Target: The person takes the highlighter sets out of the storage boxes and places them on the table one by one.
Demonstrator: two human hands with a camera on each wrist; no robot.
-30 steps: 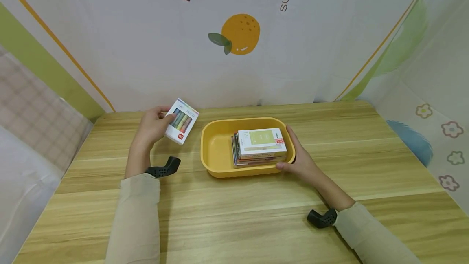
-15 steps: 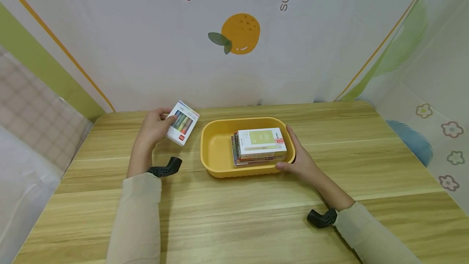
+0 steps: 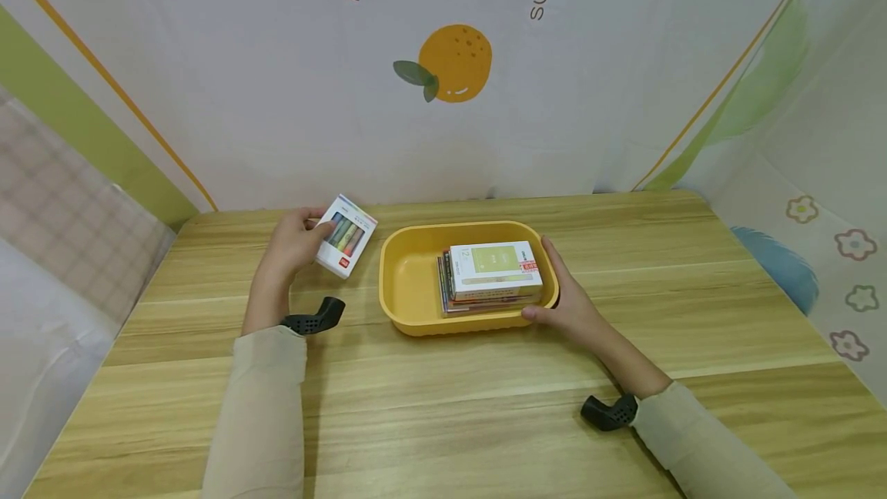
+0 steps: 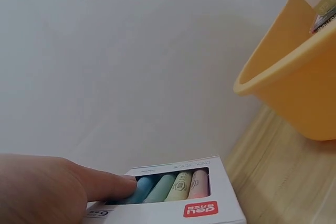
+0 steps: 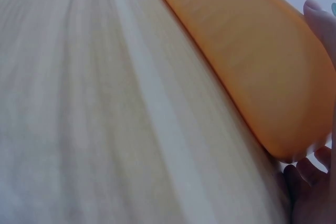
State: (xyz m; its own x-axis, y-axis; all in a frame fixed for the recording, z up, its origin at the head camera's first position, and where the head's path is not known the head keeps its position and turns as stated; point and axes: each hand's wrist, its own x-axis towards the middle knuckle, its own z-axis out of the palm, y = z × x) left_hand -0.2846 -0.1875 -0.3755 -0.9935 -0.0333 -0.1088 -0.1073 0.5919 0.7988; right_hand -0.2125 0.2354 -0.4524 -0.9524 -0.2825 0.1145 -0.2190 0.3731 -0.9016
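My left hand [image 3: 294, 243] grips a white box of highlighter pens [image 3: 346, 236] at its left side, beyond the left end of a yellow basket. The box is tilted, and its window shows blue, green, yellow and pink pens [image 4: 181, 186]. In the left wrist view the thumb [image 4: 113, 184] lies over the window's edge; the other fingers are mostly hidden behind the box. My right hand [image 3: 571, 306] holds the right end of the yellow basket [image 3: 409, 272], thumb at the near rim. The right wrist view has its fingertips [image 5: 310, 171] at the basket's lower corner.
Inside the basket's right part lies a stack of flat boxes or booklets, topped by a white and green box [image 3: 495, 268]. The basket's left part shows bare floor. A wooden table [image 3: 443, 406] carries everything, and a printed white cloth [image 3: 277, 98] hangs behind it.
My left hand has moved slightly down and to the right with the box of highlighter pens. The right hand and the basket stay where they were.
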